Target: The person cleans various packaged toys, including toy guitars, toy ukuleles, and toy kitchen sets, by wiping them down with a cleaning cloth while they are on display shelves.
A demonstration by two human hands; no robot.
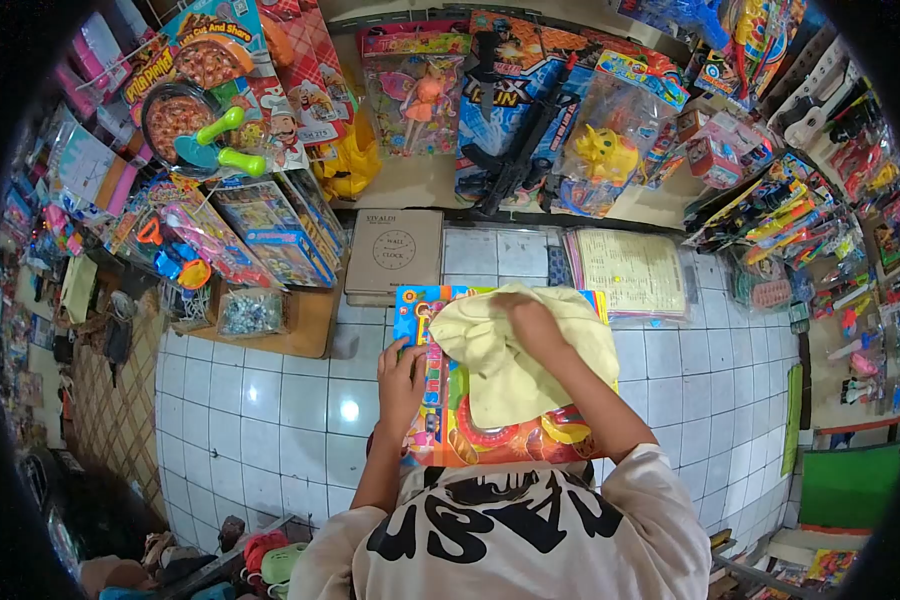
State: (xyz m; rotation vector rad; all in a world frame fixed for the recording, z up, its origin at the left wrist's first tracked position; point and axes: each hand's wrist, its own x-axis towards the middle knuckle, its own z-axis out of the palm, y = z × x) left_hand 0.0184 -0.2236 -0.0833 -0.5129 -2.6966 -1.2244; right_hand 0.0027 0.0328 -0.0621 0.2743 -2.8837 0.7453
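A flat, colorful toy package [436, 440] lies in front of my body, with orange, blue and yellow printing and a clear plastic front. My left hand [401, 378] holds its left edge, fingers resting on the front. Spread over the package's upper and middle part is a pale yellow cloth [515, 385], crumpled and hanging in folds. My right hand [532, 325] presses down on the cloth and grips it, slightly blurred, its fingertips partly hidden in the folds. The cloth covers much of what the package shows.
Beyond the package stand a brown wall clock box [394, 250] and a stack of plastic-covered papers [630, 275] on the white tiled floor [260, 400]. Hanging toys line the back, including a black toy gun [515, 150]. A wooden board [305, 325] sits at left.
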